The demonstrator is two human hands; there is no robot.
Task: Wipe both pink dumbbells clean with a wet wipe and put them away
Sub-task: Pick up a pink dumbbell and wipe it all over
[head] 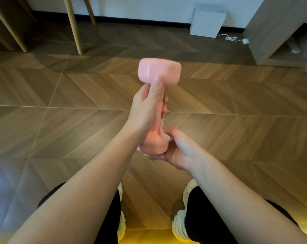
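Floor (61, 95): wood-pattern tiles.
Cabinet (272, 32): far right.
Box (207, 22): white, by the wall.
Dumbbell (159, 70): pink, held in the air above the floor, nearly upright.
Left hand (147, 110): fingers wrapped round the handle.
Right hand (180, 148): curled under the lower head, thumb pinching the wipe (165, 135) against it.
Wipe: white, crumpled.

Pink dumbbell (159, 71) roughly upright, midair; white wet wipe (164, 134) against lower end.
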